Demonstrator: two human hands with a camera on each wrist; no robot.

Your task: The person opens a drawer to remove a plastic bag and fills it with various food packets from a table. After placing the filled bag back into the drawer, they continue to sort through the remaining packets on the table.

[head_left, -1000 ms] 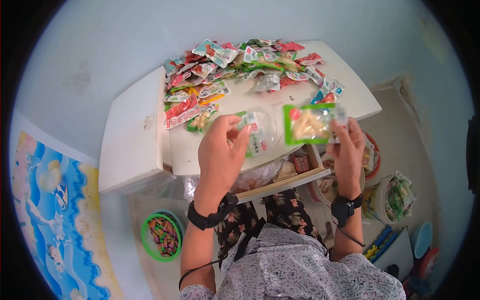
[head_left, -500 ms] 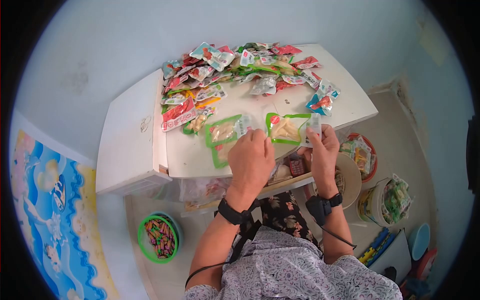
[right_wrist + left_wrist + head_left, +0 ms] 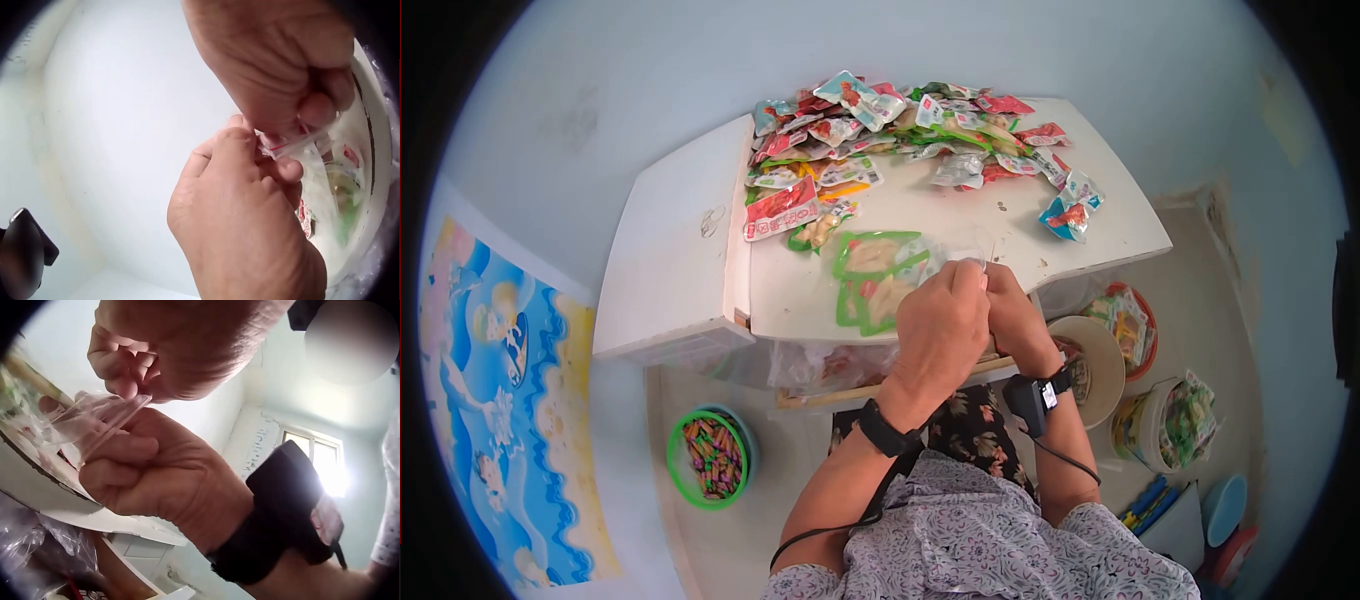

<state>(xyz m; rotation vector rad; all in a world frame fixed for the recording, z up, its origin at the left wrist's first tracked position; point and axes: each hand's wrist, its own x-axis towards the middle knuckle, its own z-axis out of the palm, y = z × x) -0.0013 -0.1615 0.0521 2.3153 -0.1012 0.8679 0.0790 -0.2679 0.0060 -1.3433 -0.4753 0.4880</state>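
Both hands meet near the table's front edge at the mouth of a clear zip bag (image 3: pixel 81 419). A red line runs along the bag's pinched edge in the right wrist view. My left hand (image 3: pixel 940 320) pinches this edge with curled fingers, and my right hand (image 3: pixel 1015 315) grips it right beside. To the left of the hands, green-edged snack packets (image 3: pixel 870 258) with pale contents lie blurred on the table, overlapping the clear plastic. The fingertips partly hide the bag's mouth.
A heap of snack packets (image 3: pixel 840 130) covers the back of the white table (image 3: pixel 1100 150), with one blue-and-white packet (image 3: pixel 1072 205) at the right. Below is an open drawer (image 3: pixel 800 398). Tubs stand on the floor: a green-rimmed basket (image 3: pixel 747 450) left, a white bucket (image 3: pixel 1145 435) right.
The right hand held a green-edged packet up apart from the left; now that packet is not seen separately. Both hands have come together at the bag's edge, the left moving right.
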